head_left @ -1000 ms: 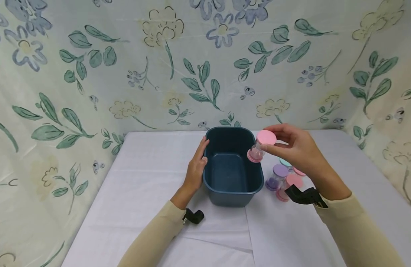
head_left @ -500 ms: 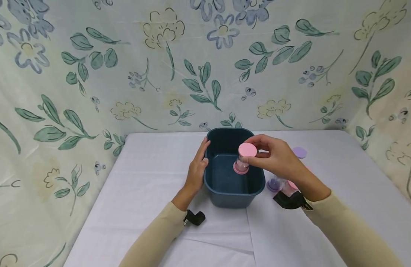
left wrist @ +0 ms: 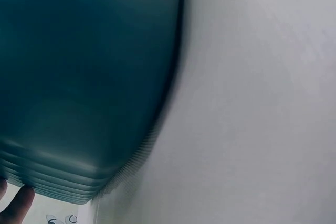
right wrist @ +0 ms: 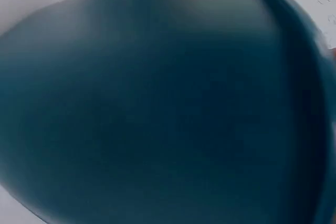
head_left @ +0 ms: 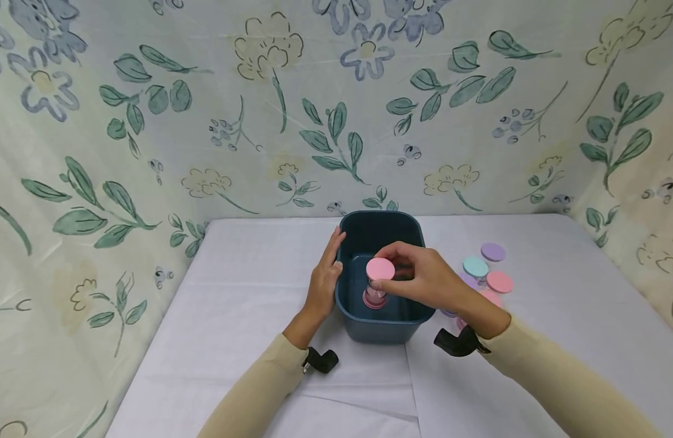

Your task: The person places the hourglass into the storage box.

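Note:
A deep dark-blue plastic bin (head_left: 376, 331) stands on the white-covered table, in the middle of the head view. My left hand (head_left: 321, 286) rests along the bin's left side with its fingers straight. Over the bin's interior, my right hand (head_left: 424, 277) pinches a sand timer (head_left: 380, 268) with pink end caps and a clear body. The timer is nearly upright, and its lower cap appears against the bin's floor. Both wrist views are mostly filled by the bin's wall (left wrist: 79, 77); fingertips (left wrist: 20, 203) touch it at the lower left of the left wrist view.
Right of the bin, more sand timers stand close together: a purple one (head_left: 493, 252), a teal one (head_left: 475, 266) and a pink one (head_left: 500, 281) among them. My right forearm partly covers this group. A floral cloth (head_left: 259, 152) hangs behind the table.
My right hand has carried the pink sand timer left and down, from the bin's right rim to inside it. The left hand has stayed at the bin's side.

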`<state>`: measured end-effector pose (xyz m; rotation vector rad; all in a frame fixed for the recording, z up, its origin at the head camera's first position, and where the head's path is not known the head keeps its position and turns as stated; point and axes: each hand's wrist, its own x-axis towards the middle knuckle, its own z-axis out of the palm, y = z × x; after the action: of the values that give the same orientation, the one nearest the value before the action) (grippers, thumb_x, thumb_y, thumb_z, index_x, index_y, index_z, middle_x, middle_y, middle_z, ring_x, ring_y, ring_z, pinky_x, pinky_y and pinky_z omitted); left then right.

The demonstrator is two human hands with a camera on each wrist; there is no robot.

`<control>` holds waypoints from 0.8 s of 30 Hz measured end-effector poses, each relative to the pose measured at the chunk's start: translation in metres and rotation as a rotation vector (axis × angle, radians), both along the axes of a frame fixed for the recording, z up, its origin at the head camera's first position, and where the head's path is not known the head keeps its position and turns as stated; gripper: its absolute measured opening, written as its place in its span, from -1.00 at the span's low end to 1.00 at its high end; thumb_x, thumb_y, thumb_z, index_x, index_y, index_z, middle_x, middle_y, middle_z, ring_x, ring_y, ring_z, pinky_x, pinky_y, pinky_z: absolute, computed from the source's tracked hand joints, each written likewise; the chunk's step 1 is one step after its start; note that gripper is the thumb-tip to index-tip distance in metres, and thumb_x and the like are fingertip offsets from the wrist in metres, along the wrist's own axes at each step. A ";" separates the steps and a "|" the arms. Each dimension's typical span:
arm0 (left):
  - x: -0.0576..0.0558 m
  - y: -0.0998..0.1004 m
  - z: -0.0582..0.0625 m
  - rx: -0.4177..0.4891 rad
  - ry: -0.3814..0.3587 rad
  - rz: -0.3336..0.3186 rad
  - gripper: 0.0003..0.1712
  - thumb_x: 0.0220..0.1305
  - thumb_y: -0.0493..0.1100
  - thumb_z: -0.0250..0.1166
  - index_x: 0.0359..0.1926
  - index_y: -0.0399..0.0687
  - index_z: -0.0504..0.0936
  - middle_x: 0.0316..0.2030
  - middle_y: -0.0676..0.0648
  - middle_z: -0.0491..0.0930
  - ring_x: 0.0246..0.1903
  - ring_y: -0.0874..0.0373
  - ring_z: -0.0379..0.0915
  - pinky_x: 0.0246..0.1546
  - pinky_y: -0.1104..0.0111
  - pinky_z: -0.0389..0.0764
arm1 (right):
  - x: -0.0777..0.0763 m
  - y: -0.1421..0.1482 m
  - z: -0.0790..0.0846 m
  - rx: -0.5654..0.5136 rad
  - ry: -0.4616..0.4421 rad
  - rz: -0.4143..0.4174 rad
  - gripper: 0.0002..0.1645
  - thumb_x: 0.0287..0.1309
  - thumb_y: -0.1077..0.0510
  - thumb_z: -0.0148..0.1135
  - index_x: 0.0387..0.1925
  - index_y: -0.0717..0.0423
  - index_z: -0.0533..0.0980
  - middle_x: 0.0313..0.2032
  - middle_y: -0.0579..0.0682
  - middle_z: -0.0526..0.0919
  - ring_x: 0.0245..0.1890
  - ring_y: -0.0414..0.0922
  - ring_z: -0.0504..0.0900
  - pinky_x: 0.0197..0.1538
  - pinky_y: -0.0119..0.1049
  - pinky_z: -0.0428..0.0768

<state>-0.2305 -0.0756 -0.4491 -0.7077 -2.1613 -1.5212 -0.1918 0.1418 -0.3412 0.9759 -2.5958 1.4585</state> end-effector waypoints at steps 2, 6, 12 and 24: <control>0.001 0.000 0.000 -0.002 0.000 0.003 -0.37 0.42 -0.04 -0.28 0.46 -0.06 0.14 0.49 -0.02 -0.01 0.46 0.14 -0.10 0.39 0.01 0.05 | 0.000 -0.003 -0.003 0.010 0.006 0.015 -0.49 -0.06 0.03 0.50 -0.06 0.06 0.53 -0.17 -0.09 0.63 -0.20 -0.17 0.66 -0.08 -0.26 0.65; 0.002 0.000 0.001 -0.003 -0.004 0.005 -0.37 0.42 -0.04 -0.28 0.47 -0.05 0.14 0.49 -0.02 -0.01 0.46 0.16 -0.10 0.39 0.02 0.05 | 0.002 -0.008 -0.008 0.027 0.022 0.036 -0.49 -0.08 0.03 0.51 -0.07 0.07 0.53 -0.15 -0.09 0.61 -0.18 -0.15 0.64 -0.08 -0.25 0.65; 0.002 0.001 0.001 -0.007 -0.015 0.010 -0.38 0.42 -0.05 -0.30 0.47 -0.02 0.14 0.49 0.00 0.00 0.45 0.17 -0.09 0.37 0.01 0.08 | 0.002 -0.013 -0.012 0.070 0.046 0.072 -0.52 -0.05 0.05 0.50 -0.08 0.09 0.54 -0.13 -0.09 0.60 -0.16 -0.15 0.64 -0.06 -0.23 0.64; 0.002 -0.002 0.003 -0.001 -0.014 0.007 -0.38 0.42 -0.06 -0.29 0.46 -0.03 0.15 0.49 -0.03 0.01 0.45 0.16 -0.08 0.35 -0.02 0.12 | -0.004 -0.024 -0.019 0.221 0.124 0.080 -0.57 -0.04 0.05 0.46 -0.12 0.05 0.53 -0.15 -0.14 0.59 -0.16 -0.21 0.58 -0.06 -0.19 0.63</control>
<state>-0.2285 -0.0779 -0.4463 -0.6906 -2.1727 -1.5267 -0.1954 0.1177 -0.3607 1.1642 -2.6970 1.1005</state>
